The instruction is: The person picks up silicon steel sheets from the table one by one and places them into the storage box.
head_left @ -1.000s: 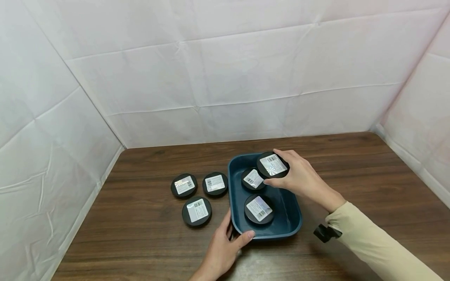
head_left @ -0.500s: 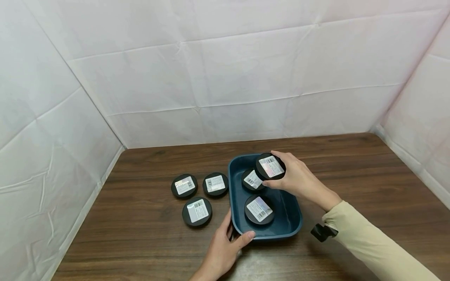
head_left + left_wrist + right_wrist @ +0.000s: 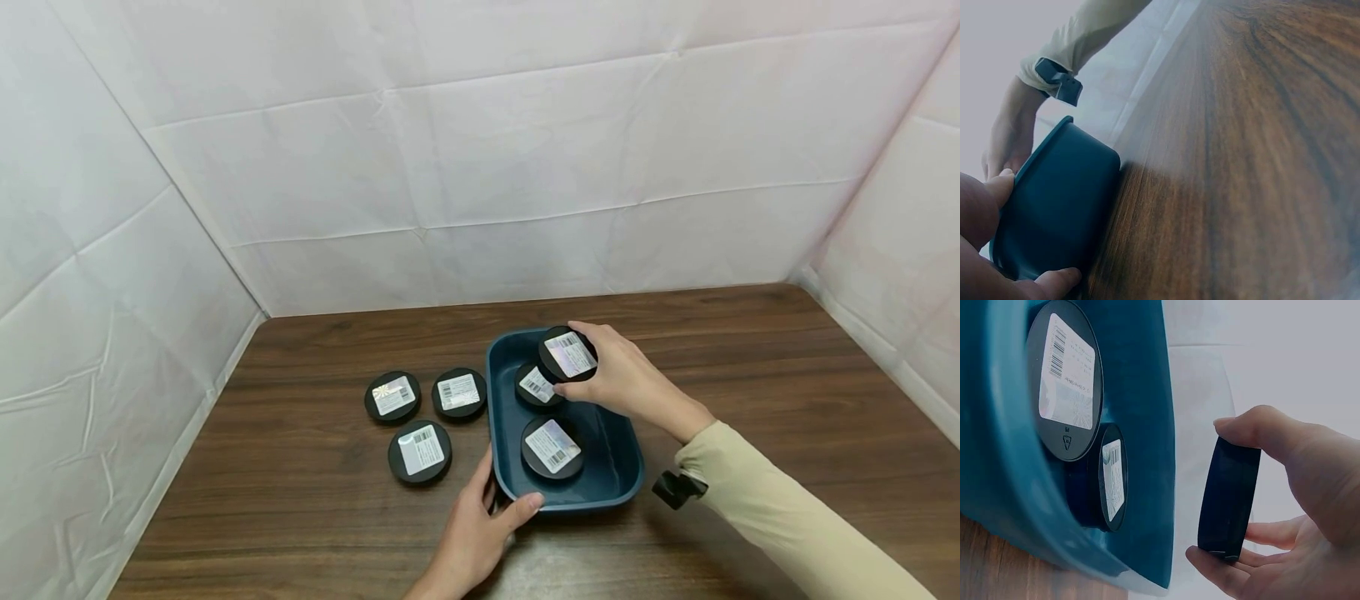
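In the head view, my right hand [image 3: 618, 375] grips a flat round black container [image 3: 567, 353] with a white barcode label, above the far end of a dark blue tub [image 3: 611, 442]. The right wrist view shows the thumb on one edge of that held round container [image 3: 1229, 500] and fingers on the opposite edge, clear of the tub wall. Inside the tub lie two similar labelled containers, a far one [image 3: 536, 386], partly covered by the held one, and a near one [image 3: 552, 447]. My left hand [image 3: 472, 533] grips the tub's near left corner, thumb on its rim.
On the brown wooden table [image 3: 285, 500], left of the tub, three more black round containers lie in a group: one at back left [image 3: 392, 396], one beside the tub [image 3: 459, 393], one in front [image 3: 420, 452]. White sheeting [image 3: 450, 167] encloses the table's back and sides.
My right hand has moved slightly left with the round container, which now overlaps more of the far one in the tub. My left hand and the tub have stayed put.
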Action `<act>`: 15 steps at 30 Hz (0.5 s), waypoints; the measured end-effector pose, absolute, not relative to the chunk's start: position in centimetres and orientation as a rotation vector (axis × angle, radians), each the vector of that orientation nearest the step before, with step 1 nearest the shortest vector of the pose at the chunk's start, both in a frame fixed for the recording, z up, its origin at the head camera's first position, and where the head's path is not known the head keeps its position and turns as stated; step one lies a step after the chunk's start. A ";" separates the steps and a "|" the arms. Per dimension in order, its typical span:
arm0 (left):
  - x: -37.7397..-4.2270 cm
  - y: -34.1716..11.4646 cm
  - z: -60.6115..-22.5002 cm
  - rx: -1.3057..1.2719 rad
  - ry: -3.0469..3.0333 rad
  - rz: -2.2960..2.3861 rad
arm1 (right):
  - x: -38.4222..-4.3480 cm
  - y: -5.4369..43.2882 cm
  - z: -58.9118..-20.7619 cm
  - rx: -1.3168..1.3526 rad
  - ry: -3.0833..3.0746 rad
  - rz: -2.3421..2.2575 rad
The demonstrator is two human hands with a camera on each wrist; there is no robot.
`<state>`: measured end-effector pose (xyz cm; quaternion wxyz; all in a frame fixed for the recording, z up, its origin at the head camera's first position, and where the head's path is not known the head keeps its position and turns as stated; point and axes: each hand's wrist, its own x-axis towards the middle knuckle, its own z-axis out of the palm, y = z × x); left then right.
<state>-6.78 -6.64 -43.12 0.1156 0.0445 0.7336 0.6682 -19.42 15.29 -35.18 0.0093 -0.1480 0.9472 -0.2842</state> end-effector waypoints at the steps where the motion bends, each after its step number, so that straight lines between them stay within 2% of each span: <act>1: -6.8 -6.7 -43.1 0.128 2.146 1.960 | -19.5 15.2 -35.2 -0.466 2.955 -0.884; 15: -6.9 -6.6 -43.1 0.081 2.142 1.952 | -20.2 14.5 -35.6 -0.451 2.916 -0.823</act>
